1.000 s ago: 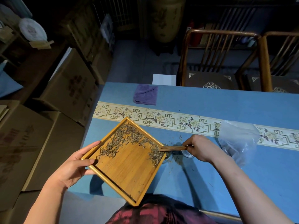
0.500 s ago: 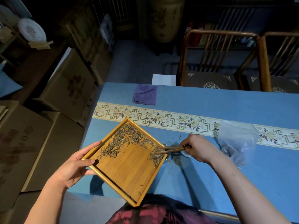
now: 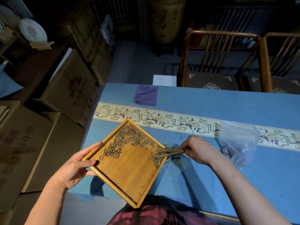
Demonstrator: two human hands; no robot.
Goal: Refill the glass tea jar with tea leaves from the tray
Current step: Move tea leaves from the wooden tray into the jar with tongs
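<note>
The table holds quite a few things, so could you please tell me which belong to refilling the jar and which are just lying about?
In use:
bamboo tray, held by left hand
tea leaves
wooden tongs, held by right hand
glass jar, mostly hidden behind the tray

Lying about:
purple cloth
clear plastic bag
white card

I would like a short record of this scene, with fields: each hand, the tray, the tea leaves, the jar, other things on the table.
left hand: grips the left corner of the tray
right hand: holds wooden tongs, tips in the leaves
tray: bamboo, held tilted over the table edge
tea leaves: along the far edge, a small heap at the right corner
glass jar: mostly hidden behind the tray's right corner
table: purple cloth, clear plastic bag, spilled leaves
</note>
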